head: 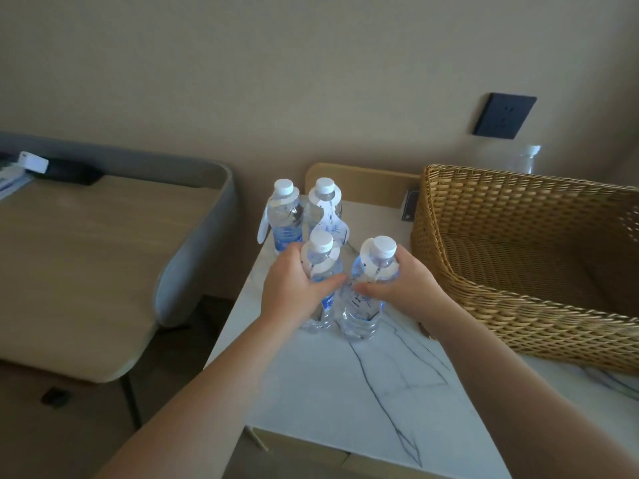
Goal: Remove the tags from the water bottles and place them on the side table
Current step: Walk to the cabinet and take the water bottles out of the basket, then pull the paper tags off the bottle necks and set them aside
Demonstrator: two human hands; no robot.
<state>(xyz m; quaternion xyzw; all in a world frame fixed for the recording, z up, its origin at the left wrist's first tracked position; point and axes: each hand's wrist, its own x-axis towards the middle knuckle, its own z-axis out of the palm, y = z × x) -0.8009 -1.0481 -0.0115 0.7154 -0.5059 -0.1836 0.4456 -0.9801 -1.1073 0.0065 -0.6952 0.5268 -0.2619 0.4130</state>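
Clear water bottles [324, 281] (white caps, tagged) | left hand [294, 288] grips one | right hand [404, 288] grips another

Beige wall [311, 63], plain, matte, evenly lit by soft daylight. Dark square wall socket [504, 115] at right. White marble-patterned tabletop [363, 382] with grey veining, light wooden edge below. Woven wicker basket [518, 305], tan, standing on the tabletop's right side below the socket. Low wooden surface [79, 264] at left with a grey padded raised rim [193, 243]. Dark floor [45, 426] in shadow underneath.
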